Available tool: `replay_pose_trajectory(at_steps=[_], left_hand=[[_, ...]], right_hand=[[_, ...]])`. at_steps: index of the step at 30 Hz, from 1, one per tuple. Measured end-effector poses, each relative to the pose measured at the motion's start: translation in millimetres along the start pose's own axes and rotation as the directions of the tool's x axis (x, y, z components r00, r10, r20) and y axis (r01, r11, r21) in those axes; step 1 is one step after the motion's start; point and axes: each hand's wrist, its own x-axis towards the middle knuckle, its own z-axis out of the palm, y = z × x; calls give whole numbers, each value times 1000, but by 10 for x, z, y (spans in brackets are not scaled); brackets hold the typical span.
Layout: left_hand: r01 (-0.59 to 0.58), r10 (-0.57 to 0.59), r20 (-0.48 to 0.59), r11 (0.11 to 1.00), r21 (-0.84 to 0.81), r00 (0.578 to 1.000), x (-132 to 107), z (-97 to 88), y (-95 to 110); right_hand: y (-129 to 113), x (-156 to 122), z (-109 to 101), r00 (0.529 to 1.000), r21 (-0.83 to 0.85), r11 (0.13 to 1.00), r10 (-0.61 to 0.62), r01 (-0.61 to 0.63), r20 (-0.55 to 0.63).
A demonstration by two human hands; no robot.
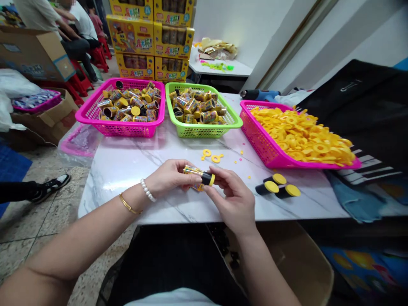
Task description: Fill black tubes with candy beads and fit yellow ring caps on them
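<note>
Between my two hands, over the front part of the table, lies a small printed cup (193, 171) with a black end and a yellow cap. My left hand (172, 175) grips its printed body from the left. The fingers and thumb of my right hand (231, 193) close on the black and yellow end. Beneath it, another printed piece shows partly, mostly covered by my fingers. Two yellow ring pieces (217, 158) lie just beyond my hands. To the right of my right hand stand three black cylinders with yellow caps (271, 187).
A pink basket (120, 128) and a green basket (204, 131) hold many printed cups. On the right, a pink basket (266, 148) is heaped with yellow ring pieces. Yellow boxes (172, 40) are stacked behind the white table (127, 170). People sit at the far left.
</note>
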Motion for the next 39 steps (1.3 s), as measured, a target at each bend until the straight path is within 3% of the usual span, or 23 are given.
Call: replay_pose_trajectory(at_steps=[3, 9, 11, 14, 16, 18, 21, 24, 27, 32, 36, 39], left_hand=[[10, -11, 31, 999, 37, 999, 1, 6, 12], [31, -33, 70, 999, 31, 997, -7, -64, 53], [-17, 16, 50, 1000, 22, 999, -2, -67, 35], [-63, 63, 14, 997, 50, 998, 5, -52, 2], [-48, 47, 10, 996, 70, 999, 7, -46, -8], [-30, 30, -1, 998, 63, 1000, 7, -45, -8], [8, -8, 24, 1000, 3, 1000, 2, -44, -3], [65, -50, 134, 992, -105, 990, -9, -34, 2], [74, -45, 165, 983, -171, 985, -11, -20, -3], [112, -90, 147, 983, -147, 985, 1, -20, -42], [106, -76, 189, 982, -156, 979, 12, -50, -66], [71, -41, 160, 980, -187, 986, 20, -62, -71]], right_hand=[[24, -19, -24, 988, -193, 970, -151, 150, 8], [15, 51, -32, 943, -299, 903, -331, 308, -28], [24, 75, -7, 958, -268, 927, -283, 261, -47], [55, 99, 42, 998, -29, 999, 24, -26, -49], [67, 114, 43, 980, 128, 972, 195, -197, 31], [60, 128, 3, 964, 218, 943, 220, -250, 151], [31, 134, -78, 957, 298, 931, 132, -209, 260], [16, 121, -96, 988, 339, 933, 82, -123, 132], [28, 110, -62, 995, 320, 943, 98, -93, 0], [73, 108, -40, 997, 231, 970, 66, -75, 47], [98, 79, -14, 998, 225, 974, 4, 10, -61], [93, 60, 6, 995, 218, 975, 53, -32, -88]])
